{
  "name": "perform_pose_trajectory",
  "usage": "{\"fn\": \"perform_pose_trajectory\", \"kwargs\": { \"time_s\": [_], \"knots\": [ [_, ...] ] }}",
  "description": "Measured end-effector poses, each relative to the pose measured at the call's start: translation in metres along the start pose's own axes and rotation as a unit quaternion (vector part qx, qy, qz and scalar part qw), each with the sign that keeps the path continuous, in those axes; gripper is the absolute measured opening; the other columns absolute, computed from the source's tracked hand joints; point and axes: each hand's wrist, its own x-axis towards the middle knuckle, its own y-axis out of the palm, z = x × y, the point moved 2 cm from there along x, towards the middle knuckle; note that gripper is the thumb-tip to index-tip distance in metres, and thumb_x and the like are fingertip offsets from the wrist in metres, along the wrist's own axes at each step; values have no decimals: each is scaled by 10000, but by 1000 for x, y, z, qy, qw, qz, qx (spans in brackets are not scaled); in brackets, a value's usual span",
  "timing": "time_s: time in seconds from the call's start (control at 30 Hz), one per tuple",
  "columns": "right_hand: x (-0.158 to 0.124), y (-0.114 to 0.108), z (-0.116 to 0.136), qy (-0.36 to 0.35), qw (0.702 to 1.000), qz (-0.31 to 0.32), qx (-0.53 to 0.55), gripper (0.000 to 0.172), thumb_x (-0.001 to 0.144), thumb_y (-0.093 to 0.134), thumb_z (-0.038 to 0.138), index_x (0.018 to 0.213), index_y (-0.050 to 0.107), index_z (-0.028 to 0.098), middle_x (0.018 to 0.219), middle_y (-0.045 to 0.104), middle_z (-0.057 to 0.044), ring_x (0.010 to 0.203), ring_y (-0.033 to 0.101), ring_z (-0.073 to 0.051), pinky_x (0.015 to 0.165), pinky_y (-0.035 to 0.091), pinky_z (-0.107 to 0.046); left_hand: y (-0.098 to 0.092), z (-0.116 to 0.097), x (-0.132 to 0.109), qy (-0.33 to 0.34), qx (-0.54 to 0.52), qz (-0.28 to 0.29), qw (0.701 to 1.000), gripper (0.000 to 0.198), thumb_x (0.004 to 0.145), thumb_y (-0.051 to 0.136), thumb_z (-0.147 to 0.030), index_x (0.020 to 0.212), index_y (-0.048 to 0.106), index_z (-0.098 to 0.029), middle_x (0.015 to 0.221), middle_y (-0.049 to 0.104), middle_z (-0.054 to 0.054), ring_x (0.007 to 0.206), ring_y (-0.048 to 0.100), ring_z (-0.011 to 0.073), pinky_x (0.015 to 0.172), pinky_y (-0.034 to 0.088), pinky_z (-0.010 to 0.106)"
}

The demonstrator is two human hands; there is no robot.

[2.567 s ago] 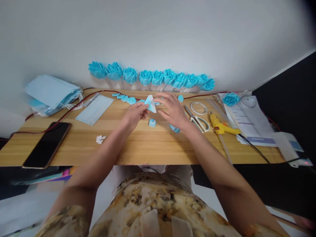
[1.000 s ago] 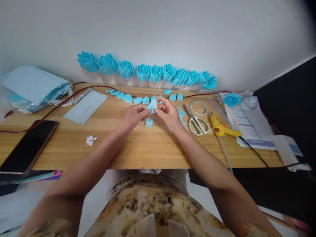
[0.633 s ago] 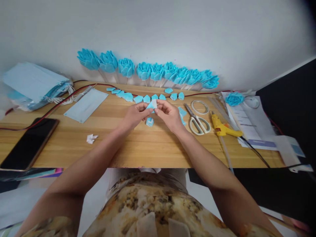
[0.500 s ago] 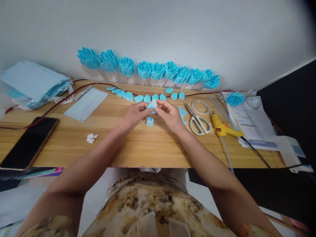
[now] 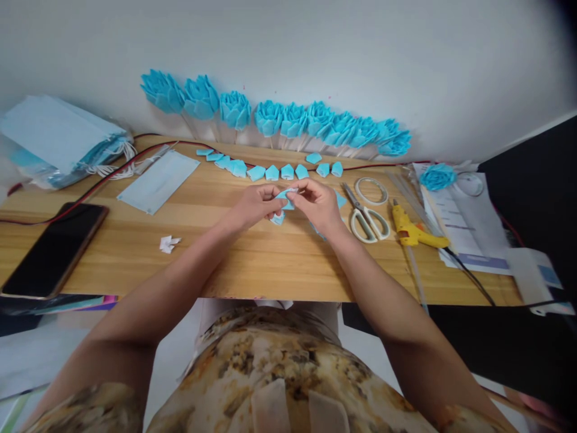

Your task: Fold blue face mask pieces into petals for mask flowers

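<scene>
Folding was probably the step in hand: left hand [image 5: 258, 203] and right hand [image 5: 319, 203] pinched the blue piece [image 5: 283, 195] above the bench [image 5: 270, 270], between front and back edges, the next move likely calling for a firm crease.

Room nearside, scissors [image 5: 359, 209] (perhaps scraps [image 5: 341, 199]) rightward

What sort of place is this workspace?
Probably a craft-making corner: blue layered flowers on thin stems line the pale wall, and white-handled metal scissors and a yellow plastic glue gun lie on the light-brown wooden table.
</scene>
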Motion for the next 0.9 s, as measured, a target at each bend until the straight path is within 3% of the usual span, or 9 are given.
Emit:
{"fn": "perform_pose_trajectory", "kwargs": {
  "time_s": [0.2, 0.43, 0.77, 0.9],
  "knots": [
    [0, -6, 5, -155, 979, 3, -131, 148, 917, 648, 210, 923, 784, 269, 914, 781, -8, 853, 694, -176, 801, 550, -346, -1, 2, 0, -12, -48, 0, 999, 174, 842, 668, -151, 684, 596, -158, 574, 638, -18, 489, 527, 63, 524, 401, 192],
    [0, -8, -1, -245, 954, 1, -173, 238, 962, 618, 168, 1015, 807, 304, 995, 805, -9, 929, 736, -183, 839, 568, -360, -2, 7, 2, -31, -116, 11, 993, 146, 830, 709, -176, 732, 602, -161, 569, 635, -25, 483, 549, 73, 534, 433, 199],
    [0, -10, -3, -256, 949, -10, -182, 264, 978, 587, 173, 1019, 811, 306, 995, 803, -14, 925, 729, -177, 817, 575, -361, -1, 11, 4, -23, -155, 40, 987, 318, 741, 867, -359, 785, 621, -162, 604, 647, -30, 501, 561, 69, 537, 458, 201],
    [0, -8, -1, -210, 962, 3, -175, 248, 969, 586, 217, 976, 814, 316, 1007, 800, -17, 960, 721, -199, 869, 570, -399, -1, 11, 4, -19, -152, 31, 988, 348, 747, 867, -394, 760, 603, -169, 604, 641, -29, 499, 554, 67, 532, 457, 201]
  ]
}}
